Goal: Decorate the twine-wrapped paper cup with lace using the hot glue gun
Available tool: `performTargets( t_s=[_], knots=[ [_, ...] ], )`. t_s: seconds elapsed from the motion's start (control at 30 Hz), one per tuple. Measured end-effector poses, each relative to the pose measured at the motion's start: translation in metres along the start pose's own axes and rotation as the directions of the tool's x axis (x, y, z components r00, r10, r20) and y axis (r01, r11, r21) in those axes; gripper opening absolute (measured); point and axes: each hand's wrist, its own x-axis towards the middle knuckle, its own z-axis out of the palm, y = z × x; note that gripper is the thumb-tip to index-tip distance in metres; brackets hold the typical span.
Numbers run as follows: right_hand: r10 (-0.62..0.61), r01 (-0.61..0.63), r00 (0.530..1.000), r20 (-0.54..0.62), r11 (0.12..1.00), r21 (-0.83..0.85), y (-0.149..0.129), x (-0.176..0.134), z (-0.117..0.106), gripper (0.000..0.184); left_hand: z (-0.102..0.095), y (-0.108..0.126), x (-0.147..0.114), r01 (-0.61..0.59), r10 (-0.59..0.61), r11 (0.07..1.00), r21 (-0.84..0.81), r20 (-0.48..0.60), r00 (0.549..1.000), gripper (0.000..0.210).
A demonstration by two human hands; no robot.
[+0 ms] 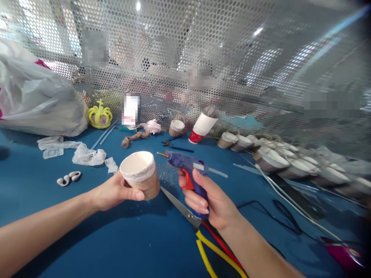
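Observation:
My left hand (pixel 123 191) is closed around a paper cup (pixel 145 185) wrapped in brown material, with a white lace band under its rim. The cup's open mouth tilts toward me. In my right hand (pixel 205 197) is a blue hot glue gun (pixel 185 160), my fingers wrapped round its grip by the orange trigger. Its metal nozzle points left, a short gap from the cup's right side. A clear glue stick (pixel 218 172) sticks out behind the gun. Below the gun lie large scissors (pixel 182 208), partly hidden by my right hand.
White lace strips (pixel 88 155) and earbuds (pixel 69 177) lie at left, near a plastic bag (pixel 40 92). Behind are a yellow crown (pixel 100 116), twine (pixel 126 142), pliers (pixel 179 148) and stacked cups (pixel 204 123). Several wrapped cups (pixel 301 170) line the right, with a black cord (pixel 284 220) nearer. Perforated metal stands behind.

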Motion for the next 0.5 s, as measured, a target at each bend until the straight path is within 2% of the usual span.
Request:
performTargets(
  t_s=[0.17,0.5],
  knots=[
    [0.076,-0.085,0.995,0.072,0.986,0.141,0.010,0.000,0.006,0.026,0.007,-0.003,-0.001,0.031,-0.032,0.995,-0.099,-0.004,0.999,0.051],
    [0.113,-0.105,0.993,-0.018,0.963,0.247,0.025,0.000,0.013,0.027,0.012,-0.008,-0.001,0.025,-0.031,0.988,-0.154,-0.038,0.999,0.051]
  ],
)
